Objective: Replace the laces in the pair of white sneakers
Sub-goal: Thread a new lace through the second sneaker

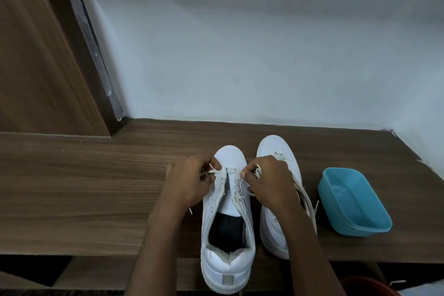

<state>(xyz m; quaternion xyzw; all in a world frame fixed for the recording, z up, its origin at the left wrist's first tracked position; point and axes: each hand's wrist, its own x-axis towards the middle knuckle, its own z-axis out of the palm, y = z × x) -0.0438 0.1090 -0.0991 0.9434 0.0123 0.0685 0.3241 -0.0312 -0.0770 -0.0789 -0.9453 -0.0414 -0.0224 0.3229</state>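
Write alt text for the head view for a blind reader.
The left hand and right hand each pinch a white lace threaded through the toe-end eyelets of the nearer white sneaker on a wooden table. The second sneaker stands right of it, a blue tub farther right.

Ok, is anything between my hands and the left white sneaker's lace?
Nothing visible: left hand and right hand each pinch the flat white lace on the white sneaker; the blue plastic tub sits aside.
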